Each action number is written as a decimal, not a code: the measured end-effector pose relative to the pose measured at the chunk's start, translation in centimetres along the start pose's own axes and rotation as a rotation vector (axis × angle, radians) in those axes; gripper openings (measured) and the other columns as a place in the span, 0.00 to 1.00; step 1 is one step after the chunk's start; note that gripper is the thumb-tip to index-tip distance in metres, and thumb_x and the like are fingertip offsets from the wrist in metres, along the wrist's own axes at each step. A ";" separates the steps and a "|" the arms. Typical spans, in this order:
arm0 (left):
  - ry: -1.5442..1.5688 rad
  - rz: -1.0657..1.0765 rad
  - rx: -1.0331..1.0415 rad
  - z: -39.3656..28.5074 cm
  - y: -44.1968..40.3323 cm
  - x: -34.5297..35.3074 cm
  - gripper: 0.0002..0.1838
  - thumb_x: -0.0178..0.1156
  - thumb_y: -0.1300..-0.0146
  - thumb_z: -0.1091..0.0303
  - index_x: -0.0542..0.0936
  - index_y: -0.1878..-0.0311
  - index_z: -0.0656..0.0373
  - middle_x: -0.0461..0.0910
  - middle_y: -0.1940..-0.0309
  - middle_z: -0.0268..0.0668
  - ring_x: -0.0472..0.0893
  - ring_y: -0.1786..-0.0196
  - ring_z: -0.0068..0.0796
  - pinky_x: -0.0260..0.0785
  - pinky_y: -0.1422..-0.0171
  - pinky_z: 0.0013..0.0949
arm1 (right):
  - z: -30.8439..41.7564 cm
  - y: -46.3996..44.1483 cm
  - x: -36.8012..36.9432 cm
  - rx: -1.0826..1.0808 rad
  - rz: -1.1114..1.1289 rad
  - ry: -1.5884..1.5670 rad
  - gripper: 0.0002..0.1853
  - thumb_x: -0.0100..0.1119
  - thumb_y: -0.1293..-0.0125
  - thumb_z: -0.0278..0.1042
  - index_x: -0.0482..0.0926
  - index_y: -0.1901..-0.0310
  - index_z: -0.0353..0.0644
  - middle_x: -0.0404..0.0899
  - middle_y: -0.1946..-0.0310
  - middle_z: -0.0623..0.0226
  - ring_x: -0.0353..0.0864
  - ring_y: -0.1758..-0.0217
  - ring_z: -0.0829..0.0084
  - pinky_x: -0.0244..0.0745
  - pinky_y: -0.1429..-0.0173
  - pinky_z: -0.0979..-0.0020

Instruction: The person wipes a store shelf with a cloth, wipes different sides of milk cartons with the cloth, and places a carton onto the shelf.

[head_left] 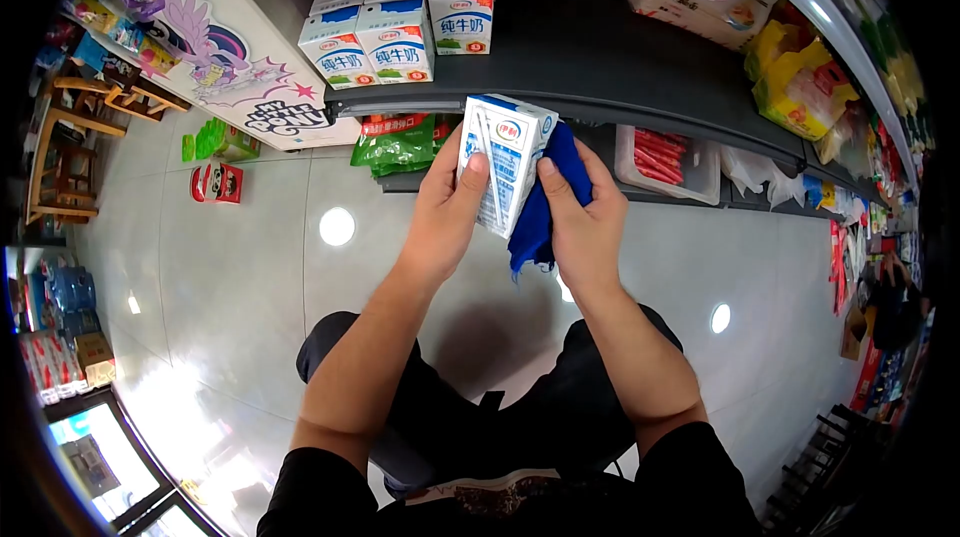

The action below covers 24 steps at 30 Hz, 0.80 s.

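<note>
A printed black short-sleeved shirt (620, 512) is worn with dark trousers (590, 392).

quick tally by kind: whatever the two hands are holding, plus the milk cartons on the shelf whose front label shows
Held milk carton: 1
Blue cloth: 1
Shelved milk cartons with the front label showing: 3
Total: 5

Bare forearms (375, 337) stretched forward, left fingers (446, 163) and right fingers (598, 177) curled in a grip, thumbs (472, 179) uppermost
</note>
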State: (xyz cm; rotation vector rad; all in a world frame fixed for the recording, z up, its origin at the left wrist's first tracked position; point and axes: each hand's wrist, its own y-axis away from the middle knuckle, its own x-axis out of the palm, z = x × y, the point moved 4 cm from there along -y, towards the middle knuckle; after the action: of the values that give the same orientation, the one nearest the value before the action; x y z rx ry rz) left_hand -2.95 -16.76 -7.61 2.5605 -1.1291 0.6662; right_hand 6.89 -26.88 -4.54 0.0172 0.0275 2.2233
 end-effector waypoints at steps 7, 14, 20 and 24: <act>-0.028 0.015 -0.082 0.0 0.1 -0.2 0.28 0.58 0.27 0.58 0.64 0.33 0.66 0.76 0.43 0.38 0.76 0.44 0.22 0.69 0.39 0.28 | 0.6 -0.2 -0.5 -0.143 -0.084 -0.024 0.24 0.60 0.28 0.39 0.74 0.38 0.32 0.80 0.47 0.56 0.78 0.44 0.73 0.71 0.39 0.73; 0.077 -0.031 -0.047 -0.9 0.4 0.5 0.24 0.61 0.30 0.59 0.67 0.39 0.62 0.77 0.47 0.39 0.76 0.45 0.23 0.71 0.41 0.30 | 0.7 -0.3 -0.6 -0.077 -0.083 -0.103 0.26 0.56 0.26 0.44 0.72 0.36 0.34 0.79 0.45 0.58 0.77 0.44 0.72 0.70 0.38 0.74; 0.081 -0.094 0.023 0.5 0.3 -0.6 0.25 0.56 0.27 0.57 0.65 0.35 0.62 0.76 0.45 0.38 0.78 0.46 0.25 0.72 0.40 0.32 | 0.4 0.8 0.6 -0.316 0.171 0.087 0.26 0.54 0.27 0.39 0.68 0.32 0.34 0.70 0.32 0.50 0.73 0.32 0.61 0.66 0.32 0.69; 0.230 -0.161 -0.043 -0.4 0.2 -1.4 0.24 0.49 0.24 0.51 0.67 0.37 0.62 0.78 0.48 0.37 0.80 0.47 0.26 0.75 0.42 0.33 | 1.1 1.5 1.5 -0.445 0.280 0.322 0.23 0.57 0.30 0.34 0.72 0.37 0.31 0.70 0.34 0.47 0.70 0.30 0.51 0.66 0.29 0.62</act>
State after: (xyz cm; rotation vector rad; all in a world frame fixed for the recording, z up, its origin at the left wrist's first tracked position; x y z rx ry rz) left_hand -4.04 -15.85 -8.01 2.4311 -0.8444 0.8590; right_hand 4.79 -26.62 -3.39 -0.6132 -0.3101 2.4404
